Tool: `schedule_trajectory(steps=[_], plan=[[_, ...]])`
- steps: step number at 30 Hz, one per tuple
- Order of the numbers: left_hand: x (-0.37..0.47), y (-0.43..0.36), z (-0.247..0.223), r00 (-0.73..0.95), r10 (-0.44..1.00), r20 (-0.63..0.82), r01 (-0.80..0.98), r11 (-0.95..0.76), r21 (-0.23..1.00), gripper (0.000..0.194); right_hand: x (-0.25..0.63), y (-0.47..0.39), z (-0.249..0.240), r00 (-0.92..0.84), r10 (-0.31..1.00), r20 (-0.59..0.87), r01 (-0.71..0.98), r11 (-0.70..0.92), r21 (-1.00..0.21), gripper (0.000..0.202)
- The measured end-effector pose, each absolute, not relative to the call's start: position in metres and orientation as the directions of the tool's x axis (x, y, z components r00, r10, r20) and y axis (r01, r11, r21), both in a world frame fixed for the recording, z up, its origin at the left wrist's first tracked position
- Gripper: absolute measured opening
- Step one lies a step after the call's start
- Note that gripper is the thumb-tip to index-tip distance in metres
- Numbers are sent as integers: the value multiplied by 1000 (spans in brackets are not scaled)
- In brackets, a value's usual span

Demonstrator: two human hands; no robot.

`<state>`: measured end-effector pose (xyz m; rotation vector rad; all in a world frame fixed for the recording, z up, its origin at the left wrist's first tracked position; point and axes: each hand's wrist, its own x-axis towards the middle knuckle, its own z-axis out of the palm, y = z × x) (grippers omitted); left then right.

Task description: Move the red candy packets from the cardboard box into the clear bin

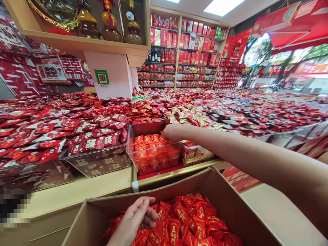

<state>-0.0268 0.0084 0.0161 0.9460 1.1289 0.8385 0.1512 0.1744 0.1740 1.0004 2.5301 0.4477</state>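
Over an open cardboard box (pixel 112 200) hangs my left hand (pixel 135 220), its fingers loosely bent and slightly apart, with nothing visible in them. Heaped in that box are red wrapped packets (pixel 180 212) with gold lettering. My right hand (pixel 174 132) reaches into the right side of a clear plastic bin (pixel 132 136), its fingers curled down. A bit of red shows at its fingertips, but what they hold is hidden. Inside the bin, similar red packets (pixel 151 145) stand in neat rows, with bare space behind them.
Left of the bin stands another clear bin (pixel 96 164) of dark red packets; to its right is a bin (pixel 196 155) of gold and red ones. More packets cover the display behind. A white pillar (pixel 110 78) and an overhanging shelf (pixel 89 48) rise at the back left.
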Motion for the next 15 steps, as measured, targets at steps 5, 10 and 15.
schedule_trajectory(steps=[5,10,15], plan=[[-27,10,9,275,899,-340,-64,370,927,33,139,170,181,-571,711,-410,587,703,402,19],[-27,10,2,290,897,-334,-20,355,935,32,129,173,180,-522,721,-456,618,688,381,15],[-27,10,3,288,908,-305,83,294,952,27,129,174,184,-556,743,-372,658,667,349,21]])
